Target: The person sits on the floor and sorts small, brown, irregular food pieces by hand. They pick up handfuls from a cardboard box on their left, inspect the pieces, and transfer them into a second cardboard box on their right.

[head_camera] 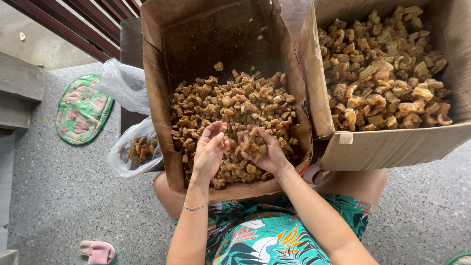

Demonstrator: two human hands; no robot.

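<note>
chunks [235, 105] in box [154, 88], second box [392, 145] right, bag [125, 88] left

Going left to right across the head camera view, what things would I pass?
Quilted oval mat → clear plastic bag with a few brown pieces → cardboard box of small brown chunks, both hands in it → second cardboard box of bigger chunks.
</note>
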